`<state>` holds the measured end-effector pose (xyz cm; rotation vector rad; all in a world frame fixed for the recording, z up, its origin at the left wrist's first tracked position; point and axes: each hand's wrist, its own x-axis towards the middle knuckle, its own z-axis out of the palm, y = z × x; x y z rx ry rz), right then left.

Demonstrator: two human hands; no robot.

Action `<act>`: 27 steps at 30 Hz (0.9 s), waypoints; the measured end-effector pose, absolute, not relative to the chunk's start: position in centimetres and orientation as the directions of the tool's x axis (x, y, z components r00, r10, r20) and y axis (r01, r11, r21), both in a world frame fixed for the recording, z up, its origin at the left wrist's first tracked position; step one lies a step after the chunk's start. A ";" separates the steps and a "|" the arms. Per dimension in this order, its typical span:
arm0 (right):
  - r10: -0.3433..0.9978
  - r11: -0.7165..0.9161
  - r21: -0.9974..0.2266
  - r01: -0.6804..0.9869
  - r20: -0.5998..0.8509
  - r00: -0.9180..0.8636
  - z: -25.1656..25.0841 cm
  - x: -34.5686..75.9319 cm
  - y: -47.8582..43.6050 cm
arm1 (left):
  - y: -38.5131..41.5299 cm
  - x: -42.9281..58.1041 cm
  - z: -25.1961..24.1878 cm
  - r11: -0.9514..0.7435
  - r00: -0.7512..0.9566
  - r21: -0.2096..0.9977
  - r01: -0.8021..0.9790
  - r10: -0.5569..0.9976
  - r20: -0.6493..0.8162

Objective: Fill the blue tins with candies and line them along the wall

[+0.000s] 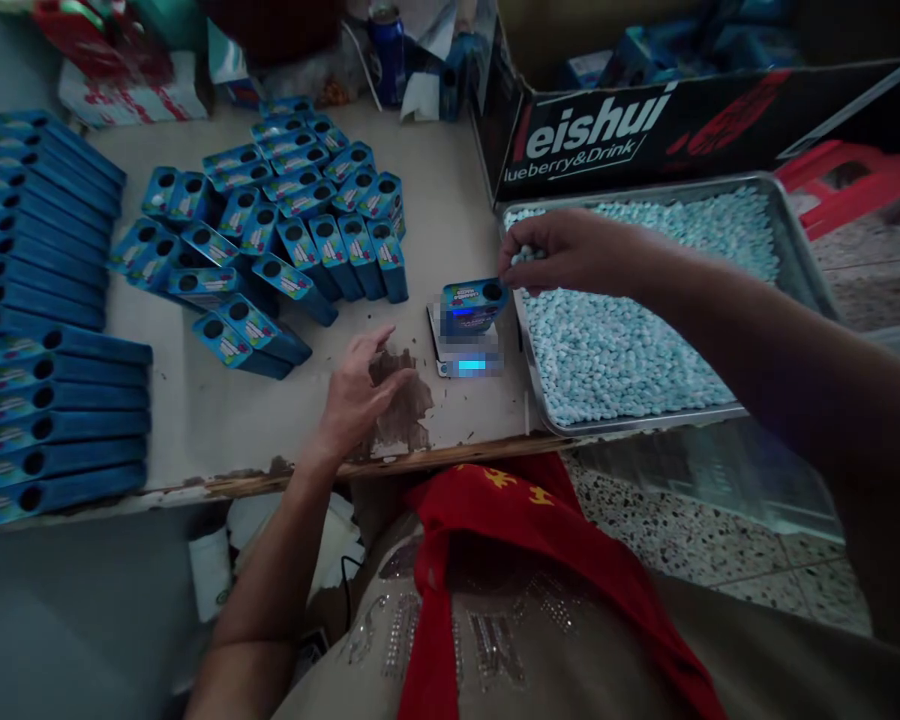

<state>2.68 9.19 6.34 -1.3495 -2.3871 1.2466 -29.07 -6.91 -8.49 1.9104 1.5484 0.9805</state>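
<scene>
A small blue box (471, 308) with a round hole in its top stands on a little digital scale (444, 352) with a lit blue display. My right hand (551, 250) is beside the hole, over the left edge of the tray, its curled fingers closed on several small pale-blue candies (526, 255). Many more of these pellet-like candies fill the metal tray (544, 405) below it. To the left of the scale, my left hand (360, 385) hovers near a worn brown patch of the table, fingers apart and holding nothing.
Several blue boxes with round holes (292, 190) stand grouped on the table (176, 400). More are stacked along the left side (52, 400). A black carton (592, 135) holding blue boxes is behind the tray. A blue can (387, 55) stands at the back.
</scene>
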 end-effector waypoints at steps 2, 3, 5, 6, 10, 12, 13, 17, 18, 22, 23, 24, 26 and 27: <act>0.763 0.404 -0.582 0.706 -0.211 -0.611 6.4 2.1 9.1 | -7.2 -29.7 -8.5 -0.233 0.091 0.736 0.636 0.969 0.228; 0.763 0.461 -0.527 0.714 -0.174 -0.622 6.4 2.0 8.9 | -7.3 -29.9 -8.5 -0.234 0.089 0.728 0.644 0.968 0.233; 0.756 0.542 -0.456 0.706 -0.103 -0.647 6.1 1.8 8.7 | -7.3 -30.2 -8.3 -0.245 0.089 0.716 0.653 0.964 0.249; 0.750 0.567 -0.439 0.697 -0.075 -0.658 5.8 1.8 8.6 | -7.3 -30.4 -8.2 -0.248 0.089 0.712 0.656 0.963 0.254; 0.746 0.588 -0.437 0.681 -0.033 -0.665 5.1 1.9 8.2 | -7.0 -30.7 -8.2 -0.248 0.092 0.715 0.654 0.964 0.250; 0.761 0.562 -0.465 0.684 -0.033 -0.648 5.1 1.8 8.0 | -7.0 -30.8 -8.4 -0.246 0.097 0.727 0.641 0.965 0.242; 0.772 0.543 -0.485 0.686 -0.035 -0.635 5.3 1.7 7.8 | -6.9 -30.8 -8.5 -0.246 0.099 0.732 0.635 0.966 0.239; 0.847 0.392 -0.587 0.708 -0.069 -0.527 6.4 1.1 7.1 | -6.8 -30.7 -8.5 -0.240 0.096 0.731 0.639 0.968 0.234; 0.871 0.318 -0.637 0.702 -0.097 -0.482 6.6 1.2 7.0 | -6.8 -30.6 -8.4 -0.239 0.096 0.728 0.643 0.968 0.234; 0.913 -0.222 -0.886 0.406 -0.335 -0.232 6.2 3.3 7.5 | -6.7 -30.1 -7.7 -0.243 0.102 0.734 0.634 0.967 0.232; 0.902 -0.353 -0.894 0.277 -0.404 -0.154 5.6 4.4 7.6 | -6.7 -30.0 -7.6 -0.238 0.101 0.742 0.626 0.969 0.226; 0.884 -0.445 -0.880 0.165 -0.462 -0.079 4.8 5.5 7.6 | -6.7 -29.8 -7.5 -0.229 0.097 0.751 0.619 0.972 0.216; 0.850 -0.527 -0.847 0.063 -0.526 0.037 3.0 8.0 7.0 | -6.7 -29.5 -7.3 -0.200 0.081 0.770 0.606 0.978 0.190; 0.845 -0.535 -0.841 0.082 -0.531 0.064 2.1 9.2 6.5 | -6.7 -29.3 -7.3 -0.184 0.074 0.778 0.600 0.982 0.176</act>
